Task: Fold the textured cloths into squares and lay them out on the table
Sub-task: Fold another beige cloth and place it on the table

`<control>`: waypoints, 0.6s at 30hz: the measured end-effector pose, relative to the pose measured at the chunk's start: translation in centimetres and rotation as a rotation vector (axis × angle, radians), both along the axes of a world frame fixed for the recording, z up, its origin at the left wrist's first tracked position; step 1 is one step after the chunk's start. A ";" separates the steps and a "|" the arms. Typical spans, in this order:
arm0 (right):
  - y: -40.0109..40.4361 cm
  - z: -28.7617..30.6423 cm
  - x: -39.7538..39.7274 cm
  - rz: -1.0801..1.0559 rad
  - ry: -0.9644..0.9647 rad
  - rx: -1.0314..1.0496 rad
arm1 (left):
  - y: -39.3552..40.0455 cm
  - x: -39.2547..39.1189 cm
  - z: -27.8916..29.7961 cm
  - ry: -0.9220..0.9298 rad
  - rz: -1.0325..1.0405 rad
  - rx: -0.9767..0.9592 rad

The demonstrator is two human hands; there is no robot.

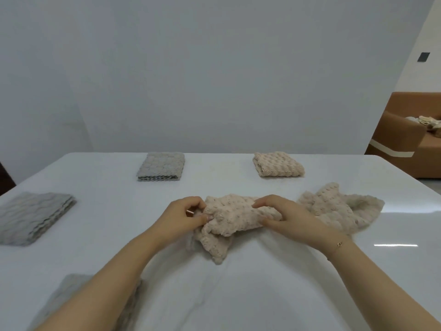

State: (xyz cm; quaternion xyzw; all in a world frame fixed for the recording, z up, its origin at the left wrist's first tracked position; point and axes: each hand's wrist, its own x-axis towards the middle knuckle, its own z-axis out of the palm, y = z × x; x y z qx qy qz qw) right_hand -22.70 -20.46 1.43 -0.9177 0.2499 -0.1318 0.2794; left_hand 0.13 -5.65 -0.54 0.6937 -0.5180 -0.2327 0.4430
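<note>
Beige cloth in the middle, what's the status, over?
Left hand and right hand both gripping crumpled beige cloth. Not yet squared. Second loose beige cloth touching its right side.

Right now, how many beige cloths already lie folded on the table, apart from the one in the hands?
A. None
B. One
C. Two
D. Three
B. Only one folded beige cloth lies at the far side of the table. The left hand and right hand grip a crumpled beige cloth, and another unfolded beige cloth lies just to its right.
</note>
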 end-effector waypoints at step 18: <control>4.8 -1.6 9.8 0.056 0.040 0.206 | 9.5 9.2 -0.1 0.167 0.229 0.182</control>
